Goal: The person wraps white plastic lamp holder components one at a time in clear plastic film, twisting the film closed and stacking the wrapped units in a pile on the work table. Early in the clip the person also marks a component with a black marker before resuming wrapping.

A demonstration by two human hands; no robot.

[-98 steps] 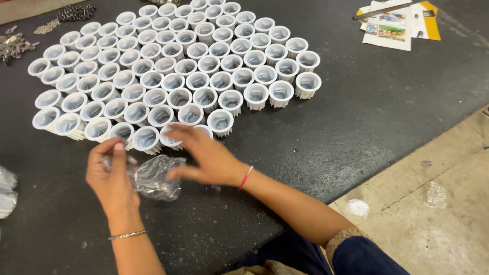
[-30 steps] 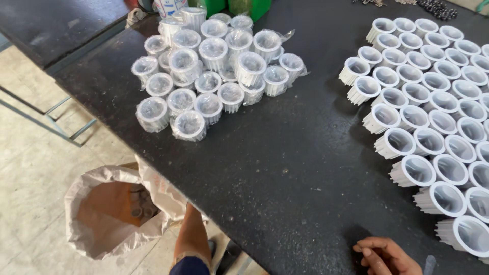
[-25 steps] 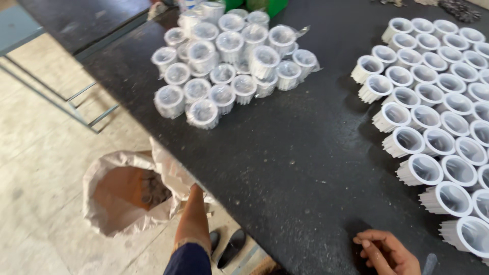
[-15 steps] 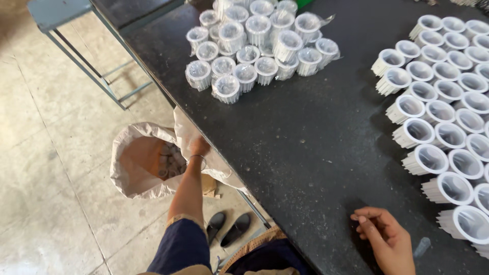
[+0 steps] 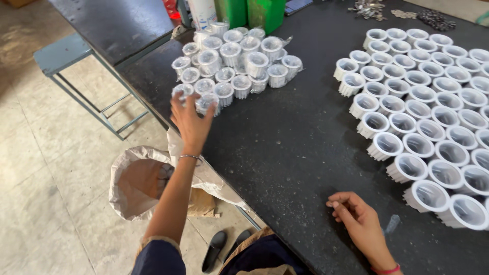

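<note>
My left hand [image 5: 191,122] is raised with fingers spread at the near edge of a cluster of plastic-wrapped white cups [image 5: 237,63] on the black table [image 5: 295,147]. Its fingertips reach the nearest wrapped cup [image 5: 182,92], and nothing is gripped. My right hand [image 5: 359,219] rests on the table near the front edge with fingers loosely curled, holding nothing. To its right stands a large group of unwrapped white ribbed cups [image 5: 423,117] in rows. A small clear scrap [image 5: 392,223] lies beside my right hand.
An open white sack [image 5: 140,183] sits on the floor below the table's left edge, under my left arm. A grey-blue metal stool [image 5: 76,61] stands further left. Green containers [image 5: 254,12] and a white bottle [image 5: 202,11] line the far side. Small metal parts [image 5: 369,7] lie at the back.
My left hand has come up out of the sack on the floor and now reaches the wrapped cups. My right hand stays resting on the table. The view has swung left.
</note>
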